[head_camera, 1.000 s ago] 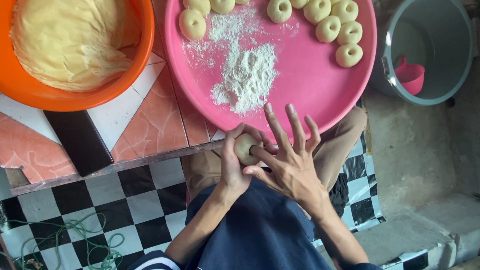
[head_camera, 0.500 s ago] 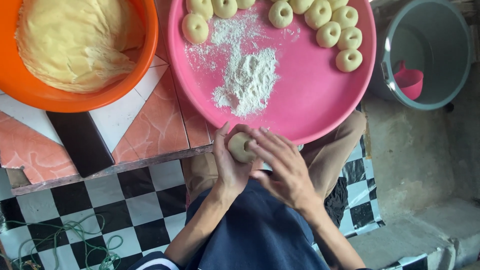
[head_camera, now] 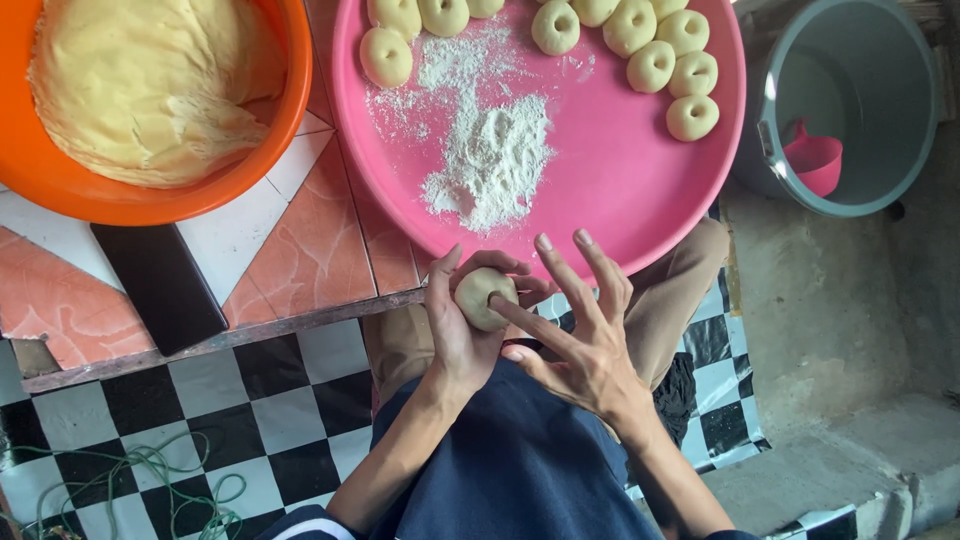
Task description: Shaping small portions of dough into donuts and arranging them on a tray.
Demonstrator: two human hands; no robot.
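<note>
- The left hand (head_camera: 462, 330) cups a small, pale, round ball of dough (head_camera: 485, 298) in its palm, fingers curled closely around it, just below the near rim of the tray.
- The right hand (head_camera: 575, 340) is spread wide, fingers fanned out; its forefinger presses into the front of the dough ball, and the hand grips nothing.
- Both hands hover over the person's lap, above dark blue cloth and tan trousers.
- A big round pink plastic tray (head_camera: 640, 190) lies on the tiled surface just beyond the hands, with a loose heap of white flour (head_camera: 490, 160) in its middle.
- Pale ring-shaped dough pieces (head_camera: 680, 75) sit in rows along the tray's far edge.
- A round orange plastic bowl (head_camera: 150, 195), well to the left, holds a large mass of soft yellow dough (head_camera: 140, 80).
- A flat black rectangular slab (head_camera: 160, 285) lies on the tiles below the bowl.
- A grey plastic bucket (head_camera: 860, 190) stands to the right of the tray, with a small pink scoop (head_camera: 815, 165) inside it.
</note>
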